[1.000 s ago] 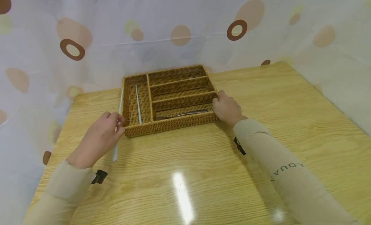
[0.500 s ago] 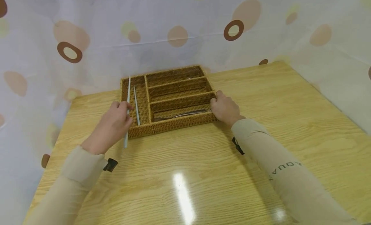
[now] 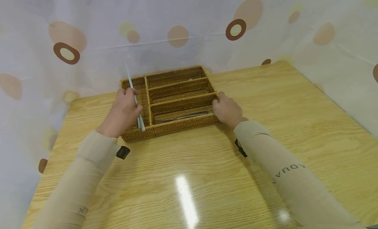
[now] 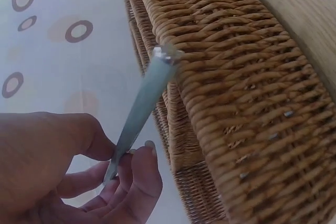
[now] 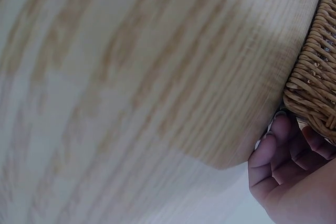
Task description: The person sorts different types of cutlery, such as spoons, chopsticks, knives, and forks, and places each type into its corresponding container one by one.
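Observation:
My left hand (image 3: pixel 119 112) pinches a pale chopstick (image 3: pixel 130 79) between thumb and fingers, over the left compartment of a wicker cutlery tray (image 3: pixel 165 126). The stick slants, its thin end toward the back wall. In the left wrist view, the silver-capped thick end of the chopstick (image 4: pixel 144 95) points toward the camera, beside the woven rim. A second chopstick (image 3: pixel 138 123) lies inside that compartment, mostly hidden behind my hand. My right hand (image 3: pixel 228 110) grips the tray's front right corner. In the right wrist view, its curled fingers (image 5: pixel 281 127) are at the wicker corner.
A slim metal piece of cutlery (image 3: pixel 190 116), seemingly a fork, lies in the front right compartment. Something small and shiny (image 3: pixel 190 79) shows in the back compartment. The wooden table (image 3: pixel 159 183) extends around the tray, with a spotted cloth (image 3: pixel 159 35) behind.
My left hand has moved right and slightly farther back, carrying the chopstick from outside the tray's left side to above the left compartment. My right hand keeps its grip on the corner.

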`<control>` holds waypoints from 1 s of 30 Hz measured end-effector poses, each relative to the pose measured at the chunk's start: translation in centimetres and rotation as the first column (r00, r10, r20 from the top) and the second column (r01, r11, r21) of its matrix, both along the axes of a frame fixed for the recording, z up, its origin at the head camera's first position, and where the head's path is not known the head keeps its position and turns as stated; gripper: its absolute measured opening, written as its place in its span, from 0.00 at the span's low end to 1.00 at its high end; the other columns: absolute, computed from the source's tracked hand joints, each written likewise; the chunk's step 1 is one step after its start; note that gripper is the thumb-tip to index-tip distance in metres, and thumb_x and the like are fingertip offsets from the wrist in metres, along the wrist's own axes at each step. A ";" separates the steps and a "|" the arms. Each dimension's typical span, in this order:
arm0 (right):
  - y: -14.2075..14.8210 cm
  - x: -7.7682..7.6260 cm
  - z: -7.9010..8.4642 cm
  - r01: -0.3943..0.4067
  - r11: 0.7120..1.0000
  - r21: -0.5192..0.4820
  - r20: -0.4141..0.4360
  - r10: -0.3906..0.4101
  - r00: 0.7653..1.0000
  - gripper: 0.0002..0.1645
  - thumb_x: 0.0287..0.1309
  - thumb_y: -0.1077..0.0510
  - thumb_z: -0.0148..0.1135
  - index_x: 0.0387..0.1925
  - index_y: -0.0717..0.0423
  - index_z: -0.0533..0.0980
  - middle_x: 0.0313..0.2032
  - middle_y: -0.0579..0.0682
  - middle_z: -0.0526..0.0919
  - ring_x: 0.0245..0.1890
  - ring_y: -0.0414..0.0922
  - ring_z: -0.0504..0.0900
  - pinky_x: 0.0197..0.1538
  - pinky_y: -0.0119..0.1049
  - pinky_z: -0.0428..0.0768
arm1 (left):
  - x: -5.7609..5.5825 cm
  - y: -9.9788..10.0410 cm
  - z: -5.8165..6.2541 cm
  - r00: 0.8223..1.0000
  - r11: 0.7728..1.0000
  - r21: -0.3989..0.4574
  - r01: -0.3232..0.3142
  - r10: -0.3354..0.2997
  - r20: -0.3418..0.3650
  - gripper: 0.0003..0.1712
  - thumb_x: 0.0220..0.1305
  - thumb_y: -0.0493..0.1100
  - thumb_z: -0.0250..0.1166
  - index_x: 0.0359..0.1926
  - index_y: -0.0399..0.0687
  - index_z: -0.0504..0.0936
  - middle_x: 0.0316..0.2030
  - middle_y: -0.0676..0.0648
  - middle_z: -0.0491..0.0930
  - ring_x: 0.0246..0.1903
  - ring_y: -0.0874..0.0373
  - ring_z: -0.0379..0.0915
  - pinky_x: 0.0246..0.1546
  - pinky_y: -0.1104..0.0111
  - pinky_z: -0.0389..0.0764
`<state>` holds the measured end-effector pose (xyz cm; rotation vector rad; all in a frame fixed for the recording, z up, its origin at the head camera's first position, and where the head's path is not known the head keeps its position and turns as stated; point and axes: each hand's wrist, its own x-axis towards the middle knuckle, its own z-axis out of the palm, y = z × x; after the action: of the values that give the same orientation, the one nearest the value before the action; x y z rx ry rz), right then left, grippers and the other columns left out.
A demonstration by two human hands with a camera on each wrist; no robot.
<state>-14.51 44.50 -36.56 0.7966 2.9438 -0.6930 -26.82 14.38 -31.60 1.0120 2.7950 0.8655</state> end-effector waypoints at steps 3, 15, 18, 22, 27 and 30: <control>0.0 0.1 0.0 0.001 1.000 0.001 0.000 -0.001 1.000 0.31 0.62 0.45 0.23 0.62 0.55 0.53 0.20 0.51 0.66 0.14 0.46 0.61 0.20 0.39 0.63 | -0.4 0.7 -0.1 0.999 0.999 0.019 -0.027 0.026 0.046 0.24 0.57 0.37 0.50 0.55 0.38 0.61 0.50 0.34 0.57 0.35 0.49 0.59 0.29 0.63 0.67; -0.1 0.2 0.2 -0.002 1.000 -0.021 -0.011 0.002 1.000 0.30 0.62 0.45 0.24 0.61 0.55 0.53 0.18 0.50 0.64 0.13 0.44 0.58 0.17 0.38 0.60 | -1.4 1.7 -0.9 0.995 0.984 -0.179 0.000 0.019 0.102 0.27 0.60 0.36 0.50 0.60 0.32 0.60 0.55 0.27 0.57 0.40 0.44 0.65 0.33 0.60 0.72; 0.0 0.2 0.2 -0.002 1.000 -0.018 -0.020 0.002 1.000 0.31 0.62 0.45 0.24 0.61 0.54 0.53 0.18 0.50 0.64 0.13 0.44 0.58 0.17 0.38 0.60 | -1.5 1.9 -1.4 0.991 0.965 -0.259 0.049 -0.014 0.133 0.28 0.60 0.37 0.53 0.59 0.30 0.59 0.56 0.27 0.59 0.39 0.44 0.67 0.31 0.62 0.71; 0.0 0.1 0.1 -0.001 1.000 -0.015 -0.024 0.001 1.000 0.31 0.62 0.45 0.24 0.62 0.54 0.53 0.18 0.50 0.64 0.13 0.44 0.57 0.17 0.38 0.60 | -1.4 2.1 -2.0 0.986 0.943 -0.313 0.109 -0.063 0.156 0.23 0.60 0.34 0.53 0.56 0.30 0.63 0.50 0.29 0.67 0.36 0.45 0.68 0.27 0.63 0.69; 0.0 0.2 0.1 0.010 1.000 -0.016 -0.025 -0.011 1.000 0.31 0.62 0.46 0.24 0.63 0.54 0.52 0.17 0.49 0.63 0.12 0.43 0.56 0.16 0.37 0.59 | -0.9 2.3 -2.6 0.974 0.918 -0.349 0.189 -0.132 0.182 0.10 0.60 0.29 0.47 0.42 0.33 0.69 0.29 0.39 0.69 0.21 0.55 0.60 0.20 0.67 0.63; 0.0 0.2 0.1 0.011 1.000 -0.022 -0.026 -0.011 1.000 0.32 0.62 0.46 0.24 0.64 0.54 0.52 0.17 0.49 0.64 0.12 0.44 0.56 0.16 0.37 0.59 | -0.7 2.2 -2.9 0.972 0.912 -0.357 0.203 -0.144 0.184 0.07 0.61 0.29 0.45 0.38 0.35 0.69 0.23 0.43 0.64 0.18 0.58 0.55 0.17 0.69 0.60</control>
<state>-14.27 44.49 -36.47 0.8092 2.9518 -0.7398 -27.50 16.59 -34.49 1.0545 2.5502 0.3496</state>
